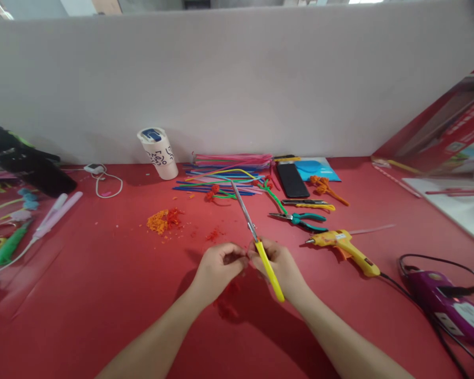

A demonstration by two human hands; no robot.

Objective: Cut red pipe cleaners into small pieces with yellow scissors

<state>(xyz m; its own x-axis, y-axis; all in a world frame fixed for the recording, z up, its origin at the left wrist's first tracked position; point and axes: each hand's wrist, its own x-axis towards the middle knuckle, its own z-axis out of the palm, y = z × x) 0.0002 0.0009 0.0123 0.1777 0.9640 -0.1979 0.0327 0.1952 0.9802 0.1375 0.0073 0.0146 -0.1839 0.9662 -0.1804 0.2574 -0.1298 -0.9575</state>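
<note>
My right hand (276, 263) is closed around a pair of scissors (266, 266) with yellow handles seen edge-on, the long metal blades pointing away and slightly left. My left hand (221, 266) is closed in a pinch, its fingertips meeting those of the right hand. Whatever sits between them is too small to make out. Below the hands lies a blurred bunch of red fluff (227, 308). Beyond them are red clippings (215, 234) and a pile of orange and red clippings (158, 222). A green-stemmed pipe cleaner flower (275, 197) lies past the blade tips.
Pipe cleaners (229, 160) lie along the back, by a white tumbler (160, 155) and a black phone (293, 181). On the right are pliers (300, 218), a yellow glue gun (345, 247) and a purple power strip (446, 305). A hair straightener (55, 218) lies left.
</note>
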